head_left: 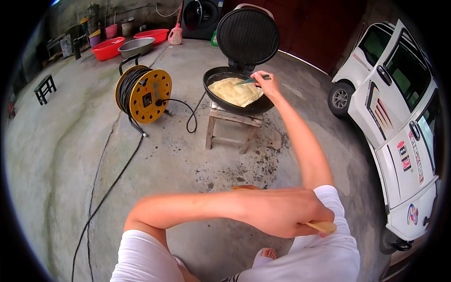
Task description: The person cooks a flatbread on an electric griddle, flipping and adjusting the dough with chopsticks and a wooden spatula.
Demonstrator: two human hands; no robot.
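Note:
A pale flatbread [235, 91] lies in the round black electric pan [253, 109], whose ribbed lid [248, 35] stands raised. Beside the pan's right rim, my right hand [268, 83] is closed on a dark green utensil [251, 81], its tip at the flatbread's top. Nearer the camera, my left hand [286, 212] crosses in front of my body, its fingers wrapped round a wooden utensil [324, 227]. One wooden end shows by the palm; another wooden piece [244, 187] appears behind my forearm. A small wooden stool [235, 117] supports the pan.
A yellow cable reel [150, 96] stands left of the stool, with black cables across the concrete floor. Red basins [108, 49], a grey basin [136, 47] and a pink bottle [175, 35] are behind it. A small dark stool [44, 89] is far left; a white vehicle [376, 113] stands right.

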